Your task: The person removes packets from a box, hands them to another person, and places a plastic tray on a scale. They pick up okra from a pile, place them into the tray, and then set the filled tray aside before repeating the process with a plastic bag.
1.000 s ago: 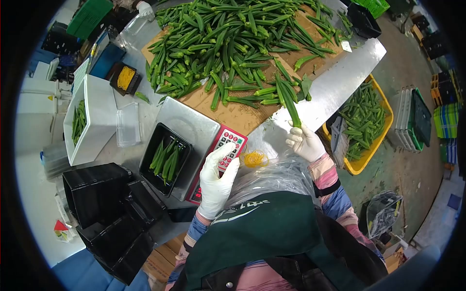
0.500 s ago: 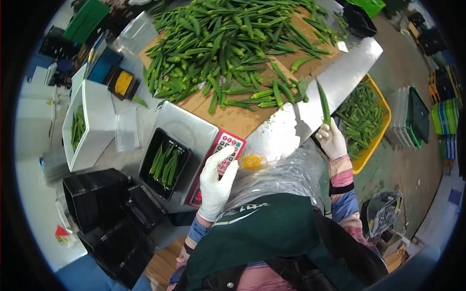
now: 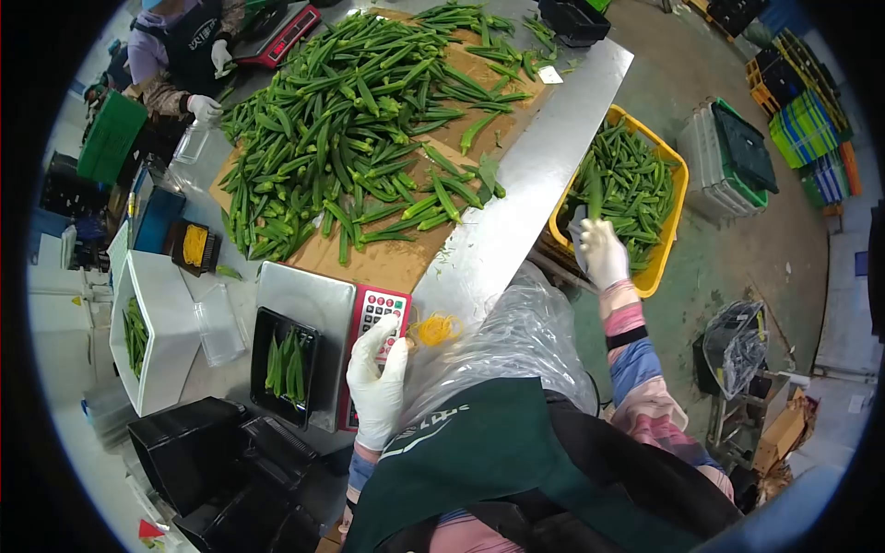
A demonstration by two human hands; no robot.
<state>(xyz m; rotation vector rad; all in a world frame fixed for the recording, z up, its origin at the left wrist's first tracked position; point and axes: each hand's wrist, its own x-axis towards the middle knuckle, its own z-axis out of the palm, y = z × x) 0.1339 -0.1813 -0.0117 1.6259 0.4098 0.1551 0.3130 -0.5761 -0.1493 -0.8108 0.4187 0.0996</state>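
Note:
My right hand (image 3: pixel 604 254), gloved in white, is closed on the lower end of a long okra pod (image 3: pixel 595 192). It is at the near left side of a yellow crate (image 3: pixel 679 214) filled with okra. My left hand (image 3: pixel 376 385), gloved too, holds nothing; its thumb and fingers are apart beside the red keypad (image 3: pixel 380 306) of a scale. On the scale's steel plate (image 3: pixel 318 282) stands a black tray (image 3: pixel 261 343) with several okra pods (image 3: pixel 286 367) lying side by side. Yellow rubber bands (image 3: pixel 436 329) lie near my left fingertips.
A large okra heap (image 3: pixel 346 138) covers cardboard (image 3: pixel 387 263) on the steel table (image 3: pixel 544 152). Black trays (image 3: pixel 184 452) are stacked at lower left, near a white box (image 3: pixel 171 346) holding okra. A co-worker (image 3: pixel 189 46) with gloved hands stands at the far left.
My right hand has moved with the okra pod from the table edge to over the yellow crate's side. My view has shifted, bringing the co-worker into sight. My left hand stays by the scale.

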